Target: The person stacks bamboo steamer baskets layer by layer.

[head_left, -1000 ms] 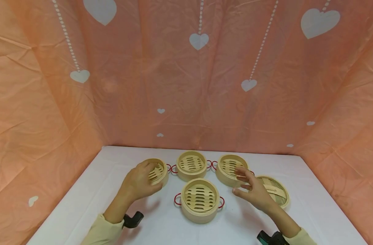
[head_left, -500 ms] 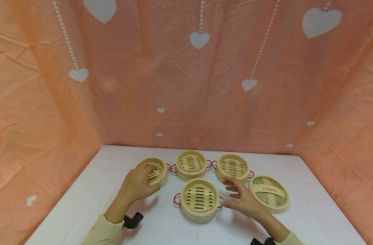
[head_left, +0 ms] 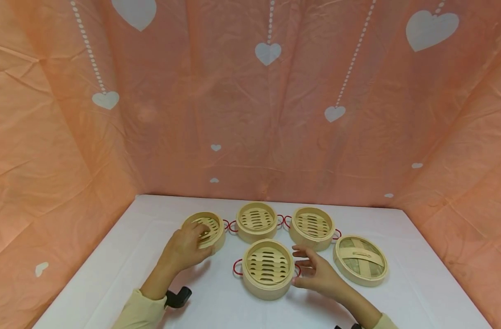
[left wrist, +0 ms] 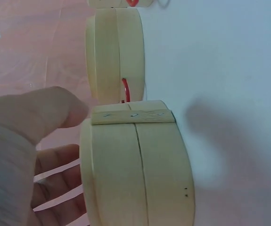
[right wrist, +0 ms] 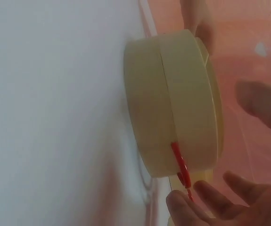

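From my seat, the only marks I find are two dark specks on the side of the left steamer [left wrist: 135, 165], too small to tell what they are. That steamer sits toward the far left corner of the counter [head_left: 217, 297]. My left grip [head_left: 186, 246] is spread over it, thumb by its near side and fingers over the slats; I cannot tell how firmly they touch. My right grip [head_left: 316, 274] stands wide, holding nothing, thumb and fingers apart around the right side of the front steamer [head_left: 268, 267]; its fingertips are just beside the red handle [right wrist: 181, 162]. The front steamer is closer to the near edge than the others. The middle steamer [head_left: 256, 221] and right steamer [head_left: 312, 224] line the far edge, their handles nearly meeting. The lid [head_left: 360, 259] lies toward the right edge, with a strip of white cloth between it and that edge.
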A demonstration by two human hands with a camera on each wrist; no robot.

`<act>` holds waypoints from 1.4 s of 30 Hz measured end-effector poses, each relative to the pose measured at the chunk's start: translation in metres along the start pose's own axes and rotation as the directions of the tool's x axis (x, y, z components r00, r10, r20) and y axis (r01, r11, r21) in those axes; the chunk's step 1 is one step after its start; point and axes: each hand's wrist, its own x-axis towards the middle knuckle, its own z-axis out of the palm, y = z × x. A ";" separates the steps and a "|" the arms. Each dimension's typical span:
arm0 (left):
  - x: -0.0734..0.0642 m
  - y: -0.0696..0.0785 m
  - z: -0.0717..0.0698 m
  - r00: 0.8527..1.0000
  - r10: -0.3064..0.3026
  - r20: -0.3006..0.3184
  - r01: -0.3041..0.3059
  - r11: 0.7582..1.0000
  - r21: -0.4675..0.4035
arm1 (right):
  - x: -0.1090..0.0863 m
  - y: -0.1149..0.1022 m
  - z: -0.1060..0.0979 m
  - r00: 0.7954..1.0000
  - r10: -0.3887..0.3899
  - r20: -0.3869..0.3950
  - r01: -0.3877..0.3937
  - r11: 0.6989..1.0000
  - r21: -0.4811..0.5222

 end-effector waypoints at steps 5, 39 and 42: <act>-0.002 -0.004 0.006 0.999 0.042 -0.011 -0.042 0.999 0.005 | 0.001 0.002 0.003 1.000 0.003 0.028 -0.003 1.000 0.029; -0.002 -0.011 0.012 0.998 0.050 0.049 -0.051 0.999 0.009 | 0.004 0.005 0.007 0.998 0.048 0.049 -0.050 0.998 0.030; -0.002 -0.010 0.011 0.998 0.041 0.049 -0.042 0.999 0.013 | 0.005 0.004 0.007 0.998 0.049 0.043 -0.050 0.999 0.014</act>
